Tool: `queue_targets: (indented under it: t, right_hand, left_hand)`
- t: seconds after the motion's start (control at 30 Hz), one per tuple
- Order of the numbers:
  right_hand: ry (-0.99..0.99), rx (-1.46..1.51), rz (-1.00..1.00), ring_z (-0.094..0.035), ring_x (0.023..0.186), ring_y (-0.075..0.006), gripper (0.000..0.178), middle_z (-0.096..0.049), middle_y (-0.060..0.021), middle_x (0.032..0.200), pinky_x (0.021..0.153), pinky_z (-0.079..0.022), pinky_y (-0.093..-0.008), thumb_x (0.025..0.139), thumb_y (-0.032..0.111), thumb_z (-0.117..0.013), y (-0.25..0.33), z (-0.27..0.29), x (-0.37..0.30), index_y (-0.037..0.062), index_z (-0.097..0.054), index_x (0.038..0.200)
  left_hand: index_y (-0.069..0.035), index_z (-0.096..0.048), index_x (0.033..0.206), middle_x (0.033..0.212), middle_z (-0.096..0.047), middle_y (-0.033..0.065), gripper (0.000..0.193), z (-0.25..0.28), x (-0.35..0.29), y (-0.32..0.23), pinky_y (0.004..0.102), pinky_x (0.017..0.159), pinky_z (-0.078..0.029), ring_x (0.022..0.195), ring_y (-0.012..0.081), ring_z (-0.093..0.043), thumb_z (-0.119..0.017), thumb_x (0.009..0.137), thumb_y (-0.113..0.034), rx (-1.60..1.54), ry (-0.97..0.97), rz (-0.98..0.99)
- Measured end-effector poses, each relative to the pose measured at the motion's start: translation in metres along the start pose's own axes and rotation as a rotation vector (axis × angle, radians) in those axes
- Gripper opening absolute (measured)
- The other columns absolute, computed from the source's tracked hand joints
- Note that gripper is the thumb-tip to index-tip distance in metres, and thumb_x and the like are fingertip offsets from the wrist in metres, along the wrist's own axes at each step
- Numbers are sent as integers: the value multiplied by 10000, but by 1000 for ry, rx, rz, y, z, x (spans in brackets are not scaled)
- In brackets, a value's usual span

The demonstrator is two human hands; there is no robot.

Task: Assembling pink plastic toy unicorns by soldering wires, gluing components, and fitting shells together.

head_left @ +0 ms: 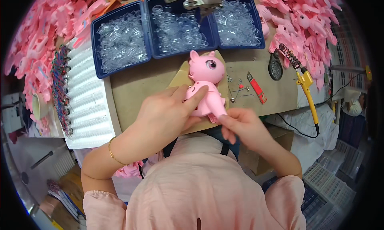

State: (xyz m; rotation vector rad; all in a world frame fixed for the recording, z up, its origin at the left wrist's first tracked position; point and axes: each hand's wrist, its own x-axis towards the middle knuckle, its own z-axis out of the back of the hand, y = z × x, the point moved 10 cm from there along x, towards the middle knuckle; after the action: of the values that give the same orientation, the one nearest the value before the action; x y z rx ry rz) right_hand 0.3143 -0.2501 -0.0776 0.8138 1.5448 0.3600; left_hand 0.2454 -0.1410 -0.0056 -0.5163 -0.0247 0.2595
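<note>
A pink plastic toy animal (206, 70) with a big printed eye and pointed ears lies on a yellowish pad (181, 77) at the front of the workbench. My left hand (166, 110) lies across its body from the left, fingers wrapped over the torso and index finger stretched along it. At its lower right, my right hand (245, 128) has thumb and fingers closed on the end of the toy's leg (216, 106). The fingertips of my left hand are partly hidden behind the toy.
Three blue bins (148, 30) of clear plastic pieces stand behind the toy. A red cutter (257, 88) and small metal parts lie to the right, near a yellow soldering iron (306, 84). Wired components (62, 90) line a white tray (90, 110). Pink toy parts (308, 22) are heaped on both sides.
</note>
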Motion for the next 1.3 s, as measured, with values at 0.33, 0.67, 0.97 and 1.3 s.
queue_targets:
  t: [0.33,0.67,0.97,1.3]
  right_hand:
    - [8,-299,73,-553,562,-84,264,-594,-46,673,511,-453,-246,930,235,-492,5,2,-12,-7,-599,926]
    - [-412,-1083,981,-563,697,-280,234,-556,-119,725,622,-440,-359,813,238,-600,146,-8,68,8,-633,844]
    - [-463,-1013,938,-556,694,-291,236,-533,-117,701,621,-441,-357,812,251,-598,142,-5,75,19,-625,777]
    - [-66,495,819,-364,529,-62,208,-421,23,599,478,-266,-232,897,176,-479,145,53,65,69,-499,721]
  left_hand:
    - [-63,-549,1181,987,-590,143,489,5,2,-8,330,655,-502,828,243,-606,-665,739,-236,105,-105,2]
    - [38,-542,1123,980,-587,171,465,-1,5,-16,298,667,-493,828,227,-602,-607,775,-263,175,-85,-87]
    - [52,-534,1126,1004,-570,183,444,-8,9,-20,286,712,-496,846,239,-588,-574,787,-232,298,-12,-135]
    - [-19,-568,1102,1290,-449,195,464,2,14,-11,277,566,-476,662,189,-540,-635,740,-302,117,-125,-113]
